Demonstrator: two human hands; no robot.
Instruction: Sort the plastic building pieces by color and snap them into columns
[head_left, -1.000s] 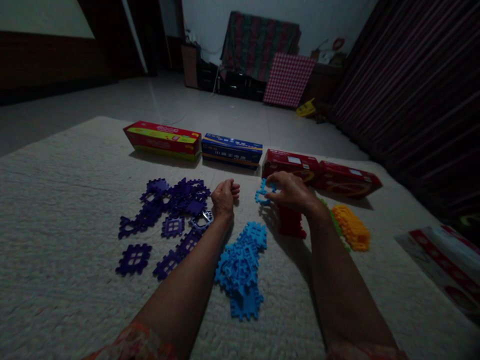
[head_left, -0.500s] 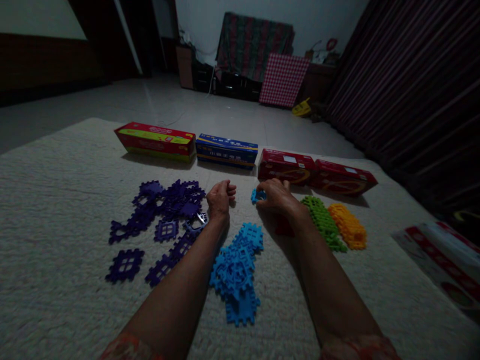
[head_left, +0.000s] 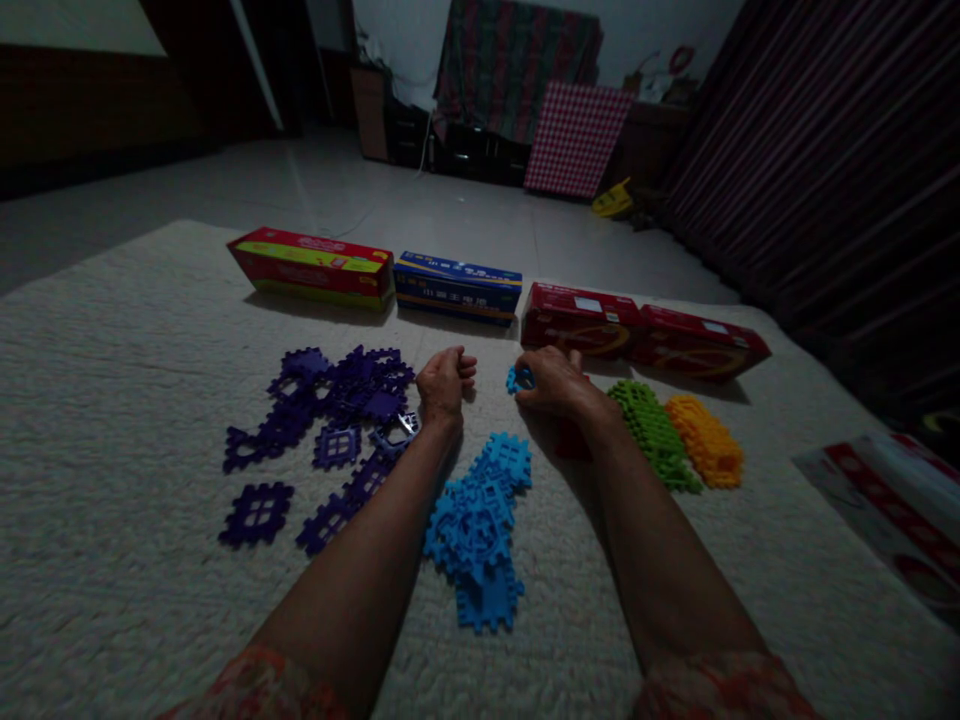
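Note:
My right hand (head_left: 559, 385) pinches a small light blue toothed piece (head_left: 514, 379) in front of the red boxes. Beside the purple pieces (head_left: 360, 385), my left hand (head_left: 448, 385) hovers with its fingers curled; whether anything is inside them is hidden. A heap of light blue toothed pieces (head_left: 480, 530) lies between my forearms. Green pieces (head_left: 651, 432) and orange pieces (head_left: 703, 440) lie in rows to the right of my right hand. Something red shows partly under my right wrist.
A red and yellow-green box (head_left: 311, 270), a blue box (head_left: 457, 290) and two red boxes (head_left: 581, 322) (head_left: 697, 345) stand in a line across the pale mat (head_left: 135, 330). A red and white package (head_left: 885, 510) lies at the right.
The view has tilted down slightly, so most things sit a little higher in the picture. Both hands keep nearly the same places and poses, the right one still on the light blue piece.

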